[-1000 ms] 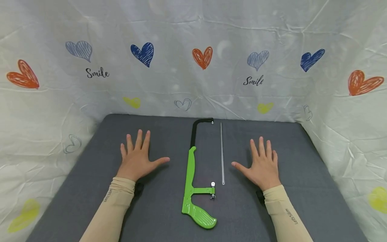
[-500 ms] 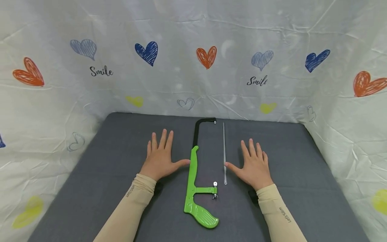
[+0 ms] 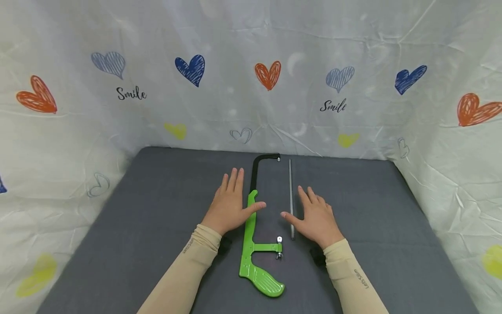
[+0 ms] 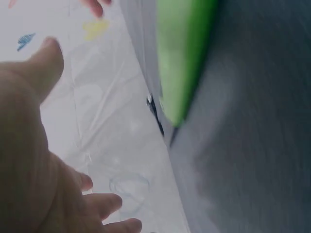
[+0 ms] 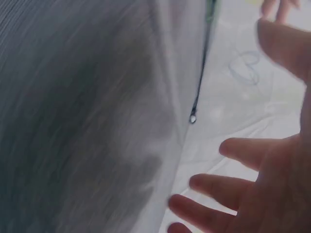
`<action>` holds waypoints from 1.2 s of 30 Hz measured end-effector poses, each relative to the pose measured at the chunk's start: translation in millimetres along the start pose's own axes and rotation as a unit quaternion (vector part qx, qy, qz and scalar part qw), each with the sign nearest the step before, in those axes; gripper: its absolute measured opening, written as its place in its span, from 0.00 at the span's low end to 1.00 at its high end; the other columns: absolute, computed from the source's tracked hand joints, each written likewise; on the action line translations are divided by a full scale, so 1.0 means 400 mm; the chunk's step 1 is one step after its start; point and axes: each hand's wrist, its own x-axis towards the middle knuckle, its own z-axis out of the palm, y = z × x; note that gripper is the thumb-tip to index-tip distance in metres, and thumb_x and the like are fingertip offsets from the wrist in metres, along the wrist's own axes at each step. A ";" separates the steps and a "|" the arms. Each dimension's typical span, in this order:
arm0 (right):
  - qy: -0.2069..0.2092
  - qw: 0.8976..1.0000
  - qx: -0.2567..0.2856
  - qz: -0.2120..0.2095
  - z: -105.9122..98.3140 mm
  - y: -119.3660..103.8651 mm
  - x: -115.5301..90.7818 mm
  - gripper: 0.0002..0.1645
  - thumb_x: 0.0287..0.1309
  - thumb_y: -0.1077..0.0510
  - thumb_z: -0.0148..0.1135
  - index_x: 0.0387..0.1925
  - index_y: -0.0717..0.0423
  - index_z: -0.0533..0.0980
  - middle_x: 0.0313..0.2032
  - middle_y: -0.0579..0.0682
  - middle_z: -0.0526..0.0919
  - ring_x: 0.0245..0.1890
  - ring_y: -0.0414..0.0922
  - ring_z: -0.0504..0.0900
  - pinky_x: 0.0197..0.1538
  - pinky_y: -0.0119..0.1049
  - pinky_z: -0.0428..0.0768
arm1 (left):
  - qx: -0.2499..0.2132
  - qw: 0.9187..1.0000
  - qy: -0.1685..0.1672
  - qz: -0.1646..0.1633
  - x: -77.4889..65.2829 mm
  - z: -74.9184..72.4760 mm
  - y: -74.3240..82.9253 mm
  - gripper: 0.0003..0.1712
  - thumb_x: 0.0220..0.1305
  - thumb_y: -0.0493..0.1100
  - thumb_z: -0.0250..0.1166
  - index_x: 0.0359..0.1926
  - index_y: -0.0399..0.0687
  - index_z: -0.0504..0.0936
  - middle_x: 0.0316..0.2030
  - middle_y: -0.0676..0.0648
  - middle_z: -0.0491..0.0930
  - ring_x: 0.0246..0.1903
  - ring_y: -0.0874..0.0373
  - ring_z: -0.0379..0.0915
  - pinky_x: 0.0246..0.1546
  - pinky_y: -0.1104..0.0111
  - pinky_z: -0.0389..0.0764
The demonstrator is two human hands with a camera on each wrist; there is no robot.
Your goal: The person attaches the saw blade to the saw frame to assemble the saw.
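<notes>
Two-handed, closes in since a second ago on green hacksaw frame (image 3: 248,246) and loose silver blade (image 3: 290,183) at picture centre, keeps left hand (image 3: 228,207) and right hand (image 3: 318,220) wide, nothing held, bringing both within reach.

One wide view from the head, two close ones from the wrists.
The head view faces forward and down over the worktop (image 3: 168,174) to the printed cloth (image 3: 231,39) behind, taking in the left grip (image 3: 229,207) and the right grip (image 3: 318,219). Each wrist view sits close beside its own grip and, rolled sideways, looks across the worktop toward the cloth. Head and left wrist views share the green saw frame (image 3: 248,237); all three share worktop and cloth.
</notes>
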 end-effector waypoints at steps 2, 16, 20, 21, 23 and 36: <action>0.001 1.000 0.008 0.000 0.000 -0.015 -0.002 0.59 0.69 0.27 0.65 0.86 0.55 0.58 0.82 0.69 0.59 0.77 0.74 0.66 0.74 0.74 0.66 | -0.015 1.000 -0.010 -0.002 0.002 0.012 0.016 0.69 0.69 0.81 0.58 0.89 0.46 0.37 0.88 0.36 0.40 0.86 0.29 0.40 0.79 0.33 0.58; 0.036 0.999 0.037 0.015 0.016 -0.093 0.009 0.43 0.70 0.39 0.70 0.71 0.67 0.77 0.66 0.68 0.82 0.62 0.65 0.85 0.60 0.63 0.84 | -0.108 0.993 -0.004 -0.051 0.001 0.038 0.079 0.61 0.73 0.69 0.67 0.87 0.39 0.50 0.79 0.28 0.63 0.75 0.32 0.69 0.71 0.39 0.75; 0.033 0.999 0.030 0.015 0.016 -0.099 0.009 0.39 0.71 0.39 0.70 0.67 0.67 0.80 0.64 0.67 0.84 0.59 0.65 0.86 0.58 0.63 0.85 | -0.111 0.992 -0.003 -0.058 -0.001 0.041 0.084 0.56 0.74 0.66 0.67 0.85 0.37 0.55 0.76 0.28 0.67 0.69 0.31 0.74 0.66 0.40 0.79; 0.035 0.999 0.029 0.015 0.015 -0.100 0.009 0.39 0.71 0.39 0.70 0.66 0.67 0.81 0.63 0.67 0.84 0.58 0.65 0.87 0.57 0.63 0.86 | -0.111 0.992 -0.002 -0.059 -0.001 0.041 0.085 0.54 0.74 0.64 0.67 0.85 0.37 0.56 0.75 0.28 0.68 0.68 0.31 0.75 0.65 0.40 0.80; 0.043 0.999 0.026 0.012 0.015 -0.100 0.011 0.37 0.71 0.40 0.70 0.64 0.67 0.82 0.60 0.67 0.86 0.55 0.65 0.88 0.55 0.62 0.86 | -0.110 0.992 -0.002 -0.062 0.000 0.042 0.087 0.52 0.75 0.62 0.67 0.84 0.35 0.59 0.74 0.27 0.69 0.67 0.31 0.76 0.64 0.41 0.81; 0.087 0.995 0.013 0.054 0.027 -0.074 0.019 0.23 0.70 0.47 0.69 0.23 0.56 0.78 0.21 0.53 0.77 0.18 0.51 0.75 0.21 0.45 0.72 | -0.063 0.995 0.001 -0.076 -0.002 0.062 0.092 0.44 0.71 0.50 0.74 0.77 0.31 0.69 0.65 0.26 0.77 0.61 0.31 0.79 0.60 0.43 0.83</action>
